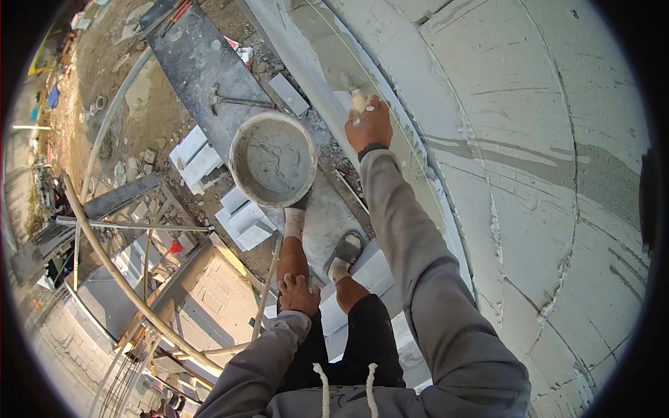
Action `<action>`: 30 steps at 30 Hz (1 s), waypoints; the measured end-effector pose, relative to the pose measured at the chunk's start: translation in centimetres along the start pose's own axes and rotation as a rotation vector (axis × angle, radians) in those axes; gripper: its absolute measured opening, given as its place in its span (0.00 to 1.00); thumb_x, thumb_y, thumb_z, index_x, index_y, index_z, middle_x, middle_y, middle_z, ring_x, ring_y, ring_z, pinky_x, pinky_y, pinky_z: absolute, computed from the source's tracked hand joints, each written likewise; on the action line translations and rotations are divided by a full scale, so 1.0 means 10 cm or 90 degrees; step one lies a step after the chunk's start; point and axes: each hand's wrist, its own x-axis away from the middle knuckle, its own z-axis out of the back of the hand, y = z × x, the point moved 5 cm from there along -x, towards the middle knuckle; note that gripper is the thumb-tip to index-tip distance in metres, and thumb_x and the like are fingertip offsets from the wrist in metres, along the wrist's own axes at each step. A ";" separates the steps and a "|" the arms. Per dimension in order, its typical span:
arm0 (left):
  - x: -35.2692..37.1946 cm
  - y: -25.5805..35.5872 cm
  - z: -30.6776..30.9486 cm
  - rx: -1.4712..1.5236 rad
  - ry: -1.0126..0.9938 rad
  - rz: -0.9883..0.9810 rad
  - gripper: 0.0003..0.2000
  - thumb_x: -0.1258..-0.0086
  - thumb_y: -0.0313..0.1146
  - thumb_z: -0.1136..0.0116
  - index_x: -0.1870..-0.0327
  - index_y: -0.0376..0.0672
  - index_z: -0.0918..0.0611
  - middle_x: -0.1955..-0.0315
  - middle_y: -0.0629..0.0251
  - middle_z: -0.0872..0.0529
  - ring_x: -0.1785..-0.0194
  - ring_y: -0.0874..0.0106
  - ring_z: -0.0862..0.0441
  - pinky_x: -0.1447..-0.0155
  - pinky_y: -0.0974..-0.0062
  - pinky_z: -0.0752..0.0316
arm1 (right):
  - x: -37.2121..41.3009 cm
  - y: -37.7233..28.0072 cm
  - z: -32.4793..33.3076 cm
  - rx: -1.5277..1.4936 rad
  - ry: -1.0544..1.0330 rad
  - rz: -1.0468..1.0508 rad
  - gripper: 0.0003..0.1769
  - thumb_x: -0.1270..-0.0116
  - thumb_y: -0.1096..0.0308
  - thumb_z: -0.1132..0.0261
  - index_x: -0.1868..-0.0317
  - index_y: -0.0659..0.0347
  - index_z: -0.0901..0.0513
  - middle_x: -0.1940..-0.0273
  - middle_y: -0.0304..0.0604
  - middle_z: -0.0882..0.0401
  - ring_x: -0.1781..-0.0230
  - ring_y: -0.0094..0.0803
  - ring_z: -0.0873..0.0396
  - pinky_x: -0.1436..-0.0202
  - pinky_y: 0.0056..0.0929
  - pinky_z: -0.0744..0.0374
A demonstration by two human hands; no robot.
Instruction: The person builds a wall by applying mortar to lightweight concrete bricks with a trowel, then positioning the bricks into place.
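Observation:
My right hand [371,127] is closed around the pale handle [359,102] of a trowel, over a ledge coated with wet grey mortar [341,59]. Part of a light blade shows beside the fingers; the rest is hidden. A taut string [369,59] runs along the ledge, close to that hand. My left hand [299,295] rests on my left leg near the knee, fingers spread and holding nothing. Ahead of it, a round bucket [235,155] of wet mortar [273,157] stands on the plank, by my left foot.
A hammer [240,102] lies on the dark plank [191,66] beyond the bucket. White blocks [197,159] sit to the left. Curved poles [122,279] and a lower level are further left. A block wall [516,139] with mortar joints rises on the right.

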 end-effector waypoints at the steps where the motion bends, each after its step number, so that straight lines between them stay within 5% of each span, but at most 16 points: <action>1: 0.00 0.00 0.03 -0.006 0.005 0.001 0.26 0.43 0.47 0.41 0.46 0.40 0.26 0.38 0.46 0.38 0.35 0.42 0.42 0.41 0.49 0.32 | -0.21 -0.15 -0.14 0.014 0.008 0.006 0.26 0.52 0.65 0.31 0.53 0.64 0.29 0.55 0.51 0.31 0.54 0.45 0.25 0.55 0.38 0.22; 8: -0.04 -0.06 0.04 0.011 0.011 -0.029 0.26 0.42 0.46 0.41 0.46 0.40 0.27 0.40 0.44 0.37 0.36 0.41 0.40 0.39 0.49 0.34 | -0.66 -0.12 -0.53 0.105 -0.054 0.014 0.24 0.49 0.63 0.32 0.52 0.60 0.30 0.55 0.50 0.28 0.55 0.44 0.24 0.54 0.37 0.22; 12: -0.06 -0.01 0.13 0.013 -0.027 -0.021 0.25 0.41 0.46 0.42 0.46 0.40 0.27 0.38 0.44 0.38 0.35 0.41 0.41 0.39 0.49 0.33 | 0.40 0.56 0.09 0.126 -0.079 -0.024 0.25 0.45 0.63 0.35 0.48 0.65 0.23 0.55 0.50 0.25 0.59 0.43 0.24 0.54 0.37 0.23; 18: -0.06 0.02 0.11 -0.027 -0.043 -0.029 0.26 0.41 0.47 0.43 0.45 0.41 0.27 0.37 0.44 0.38 0.34 0.41 0.42 0.40 0.48 0.33 | 1.79 1.72 0.71 0.049 -0.054 -0.136 0.27 0.39 0.63 0.39 0.42 0.69 0.30 0.53 0.60 0.25 0.55 0.53 0.23 0.52 0.42 0.25; 30: -0.03 0.05 0.04 -0.043 -0.038 -0.013 0.25 0.42 0.46 0.42 0.46 0.41 0.26 0.37 0.48 0.38 0.34 0.43 0.42 0.41 0.48 0.32 | 3.16 2.40 1.29 0.102 -0.047 -0.223 0.27 0.41 0.65 0.37 0.44 0.71 0.30 0.53 0.64 0.26 0.56 0.60 0.25 0.54 0.48 0.25</action>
